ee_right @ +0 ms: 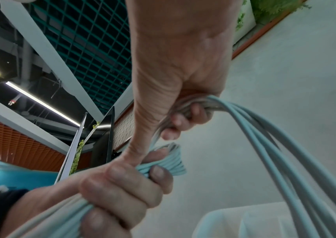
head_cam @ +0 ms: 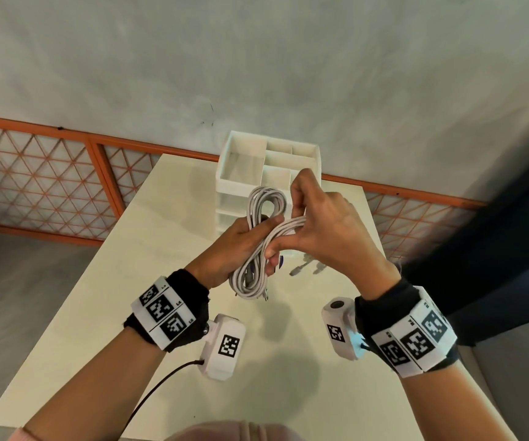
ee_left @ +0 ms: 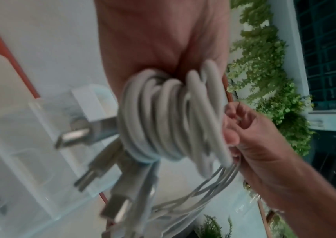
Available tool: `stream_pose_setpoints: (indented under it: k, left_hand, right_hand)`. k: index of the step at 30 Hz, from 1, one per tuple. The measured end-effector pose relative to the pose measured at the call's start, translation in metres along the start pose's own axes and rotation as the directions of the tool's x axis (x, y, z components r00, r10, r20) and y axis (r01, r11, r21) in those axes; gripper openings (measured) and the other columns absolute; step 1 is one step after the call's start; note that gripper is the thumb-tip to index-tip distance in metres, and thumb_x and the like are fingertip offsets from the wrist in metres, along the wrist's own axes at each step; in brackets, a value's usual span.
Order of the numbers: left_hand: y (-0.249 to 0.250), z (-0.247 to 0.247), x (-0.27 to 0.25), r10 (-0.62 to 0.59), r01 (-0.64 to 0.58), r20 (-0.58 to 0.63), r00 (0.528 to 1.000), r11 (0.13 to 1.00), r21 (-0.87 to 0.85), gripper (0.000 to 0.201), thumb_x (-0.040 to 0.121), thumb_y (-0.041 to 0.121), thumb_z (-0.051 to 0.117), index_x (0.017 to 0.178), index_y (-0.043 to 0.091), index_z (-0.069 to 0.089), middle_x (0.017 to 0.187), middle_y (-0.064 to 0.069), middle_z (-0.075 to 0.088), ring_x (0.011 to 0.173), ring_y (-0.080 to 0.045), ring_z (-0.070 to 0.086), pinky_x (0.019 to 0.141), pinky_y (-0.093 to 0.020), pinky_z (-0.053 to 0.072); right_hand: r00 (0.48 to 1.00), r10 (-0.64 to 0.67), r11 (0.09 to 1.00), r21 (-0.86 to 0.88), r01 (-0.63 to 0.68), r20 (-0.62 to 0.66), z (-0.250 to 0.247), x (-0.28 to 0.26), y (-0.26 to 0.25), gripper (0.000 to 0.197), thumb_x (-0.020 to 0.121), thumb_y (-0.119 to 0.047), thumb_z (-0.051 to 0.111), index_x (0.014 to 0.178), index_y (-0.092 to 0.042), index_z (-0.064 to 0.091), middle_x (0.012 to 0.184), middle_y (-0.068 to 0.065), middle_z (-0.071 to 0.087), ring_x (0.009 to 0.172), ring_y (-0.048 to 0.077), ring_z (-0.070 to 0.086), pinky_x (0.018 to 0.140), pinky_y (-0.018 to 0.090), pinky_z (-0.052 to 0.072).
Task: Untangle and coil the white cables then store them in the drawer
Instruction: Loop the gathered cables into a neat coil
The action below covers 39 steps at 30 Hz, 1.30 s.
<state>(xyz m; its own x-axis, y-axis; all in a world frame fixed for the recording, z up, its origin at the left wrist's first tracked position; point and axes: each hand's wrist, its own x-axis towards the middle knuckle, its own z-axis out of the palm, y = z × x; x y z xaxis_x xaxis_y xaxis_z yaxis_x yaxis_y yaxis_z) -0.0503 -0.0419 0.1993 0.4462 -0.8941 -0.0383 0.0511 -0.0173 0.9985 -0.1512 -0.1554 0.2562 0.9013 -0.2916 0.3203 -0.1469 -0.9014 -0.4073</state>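
We hold the white cables (head_cam: 258, 240) as one looped bundle in the air above the table (head_cam: 148, 249), between both hands and just in front of the white drawer unit (head_cam: 241, 173). Our left hand (head_cam: 231, 246) is curled round the middle of the bundle from below, thumb laid across the strands. Our right hand (head_cam: 326, 230) pinches and wraps the strands crossing the middle, fingers hooked through the upper loop. From the left wrist view several metal plugs (ee_left: 94, 173) hang loose under the coils (ee_left: 171, 122), blurred. From the right wrist view the strands (ee_right: 275, 145) fan out of our closed fingers (ee_right: 175, 127).

The drawer unit stands at the far edge of the table, near the wall (head_cam: 288, 74), its top compartments open upward. Bare tabletop lies to either side of our wrists and towards the near edge. An orange lattice panel (head_cam: 34, 173) runs behind the table.
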Motion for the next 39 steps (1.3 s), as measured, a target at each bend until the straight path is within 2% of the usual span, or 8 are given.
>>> stream_pose_setpoints:
  k: [4, 7, 12, 17, 22, 27, 34, 39]
  left_hand:
    - [0.002, -0.004, 0.000, 0.008, -0.009, 0.003, 1.000, 0.993, 0.114, 0.047, 0.098, 0.036, 0.045, 0.059, 0.009, 0.052, 0.042, -0.005, 0.049, 0.037, -0.017, 0.044, 0.047, -0.021, 0.043]
    - [0.000, -0.014, -0.001, 0.019, -0.021, 0.015, 1.000, 0.990, 0.142, 0.043, 0.098, 0.034, 0.047, 0.060, 0.014, 0.054, 0.042, -0.002, 0.048, 0.036, -0.018, 0.040, 0.045, -0.023, 0.040]
    - [-0.014, -0.009, -0.001, -0.030, 0.028, 0.006, 1.000, 0.977, 0.212, 0.050, 0.094, 0.048, 0.044, 0.053, 0.024, 0.061, 0.042, 0.000, 0.046, 0.037, -0.015, 0.041, 0.046, -0.025, 0.037]
    - [-0.029, 0.012, -0.002, -0.114, 0.109, 0.065, 0.991, 0.991, 0.074, 0.080, 0.080, 0.073, -0.005, 0.063, 0.031, 0.061, 0.046, -0.009, 0.037, 0.034, -0.015, 0.033, 0.044, -0.026, 0.032]
    - [-0.038, 0.020, -0.003, -0.147, 0.143, 0.157, 0.976, 0.989, 0.038, 0.110, 0.061, 0.090, 0.000, 0.071, -0.007, 0.049, 0.047, -0.014, 0.039, 0.033, -0.018, 0.033, 0.041, -0.023, 0.035]
    - [-0.035, 0.020, -0.008, -0.110, 0.094, 0.069, 0.992, 0.976, 0.196, 0.040, 0.090, 0.044, 0.054, 0.068, 0.013, 0.043, 0.047, -0.011, 0.040, 0.036, -0.020, 0.035, 0.045, -0.027, 0.034]
    - [-0.036, 0.012, -0.005, -0.114, 0.113, 0.025, 0.993, 0.993, 0.047, 0.053, 0.097, 0.028, 0.043, 0.046, 0.014, 0.043, 0.036, -0.002, 0.040, 0.034, -0.020, 0.032, 0.049, -0.029, 0.033]
    - [-0.040, -0.004, -0.002, -0.149, 0.143, -0.052, 0.988, 0.985, -0.097, 0.042, 0.096, 0.036, 0.043, 0.068, 0.005, 0.045, 0.042, -0.006, 0.034, 0.034, -0.019, 0.027, 0.045, -0.025, 0.032]
  right_hand:
    - [0.997, 0.063, 0.997, -0.045, -0.061, 0.043, -0.001, 0.002, 0.013, 0.073, 0.039, -0.076, 0.069, 0.077, -0.020, 0.042, 0.052, -0.009, 0.039, 0.049, 0.012, 0.035, 0.052, 0.025, 0.027]
    - [0.949, 0.136, 0.986, 0.058, -0.159, 0.285, -0.007, 0.004, 0.032, 0.068, 0.045, -0.083, 0.059, 0.068, -0.019, 0.061, 0.051, -0.006, 0.050, 0.050, 0.007, 0.042, 0.057, 0.026, 0.034]
    - [0.931, -0.022, 0.981, 0.189, -0.050, 0.365, -0.011, -0.002, 0.028, 0.039, 0.094, -0.039, 0.049, 0.073, -0.008, 0.062, 0.051, -0.014, 0.052, 0.051, 0.003, 0.045, 0.056, 0.013, 0.032]
    - [0.942, -0.023, 0.892, 0.432, -0.131, 0.334, -0.003, 0.006, 0.021, 0.016, 0.095, -0.022, 0.053, 0.098, -0.008, 0.048, 0.060, 0.002, 0.050, 0.054, 0.005, 0.048, 0.053, 0.012, 0.036]
    - [0.938, 0.080, 0.808, 0.529, -0.259, 0.337, 0.005, 0.014, 0.026, 0.025, 0.089, -0.023, 0.063, 0.097, -0.017, 0.040, 0.059, 0.003, 0.052, 0.058, 0.016, 0.051, 0.061, 0.028, 0.043]
    - [0.939, 0.084, 0.830, 0.499, -0.251, 0.333, 0.009, 0.016, 0.032, 0.034, 0.085, -0.024, 0.068, 0.099, -0.015, 0.039, 0.059, 0.006, 0.055, 0.052, 0.012, 0.049, 0.055, 0.021, 0.040]
    - [0.949, 0.190, 0.861, 0.422, -0.284, 0.251, 0.009, 0.011, 0.059, 0.039, 0.081, -0.048, 0.065, 0.078, -0.013, 0.048, 0.041, -0.008, 0.044, 0.038, 0.005, 0.032, 0.046, 0.014, 0.027]
    - [0.965, 0.129, 0.830, 0.508, -0.231, 0.228, 0.018, -0.009, 0.086, 0.030, 0.098, -0.034, 0.043, 0.099, -0.013, 0.064, 0.059, 0.000, 0.032, 0.053, 0.007, 0.031, 0.053, 0.020, 0.030]
